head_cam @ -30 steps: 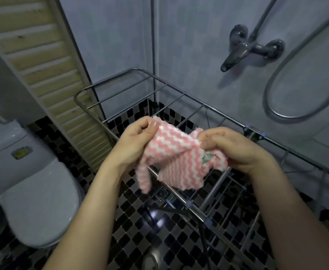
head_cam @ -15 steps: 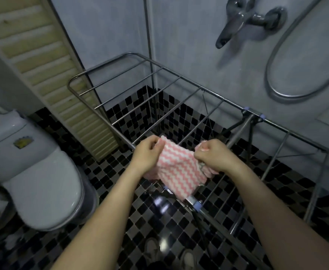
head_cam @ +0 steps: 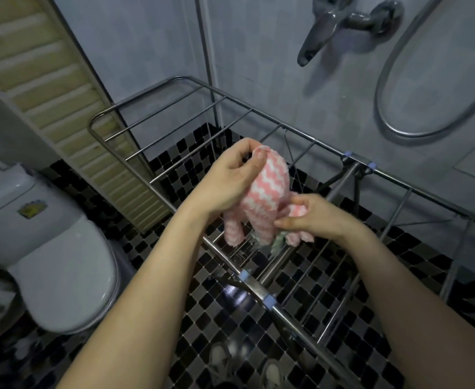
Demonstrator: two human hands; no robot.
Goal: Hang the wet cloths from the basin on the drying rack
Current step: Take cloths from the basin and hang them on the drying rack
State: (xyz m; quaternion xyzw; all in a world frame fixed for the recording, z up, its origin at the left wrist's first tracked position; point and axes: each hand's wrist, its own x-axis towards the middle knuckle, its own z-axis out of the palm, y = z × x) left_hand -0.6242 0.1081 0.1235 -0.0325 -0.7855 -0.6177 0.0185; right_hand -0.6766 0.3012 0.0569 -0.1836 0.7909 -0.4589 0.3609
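Left hand (head_cam: 225,181), right hand (head_cam: 315,217) pinch bunched cloth (head_cam: 261,203) | above rack (head_cam: 256,287) | tag (head_cam: 277,242) blurred — unreadable

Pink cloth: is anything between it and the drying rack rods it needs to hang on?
Nothing visible. The left hand and right hand hold the pink cloth bunched over the drying rack.

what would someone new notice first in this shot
A bunched pink and white zigzag cloth sits mid-frame, gripped at its top by the left hand and pinched lower down by the right hand. Below and behind it, a metal drying rack spans the black checkered floor. A white toilet stands at the left and a shower tap is on the wall above.
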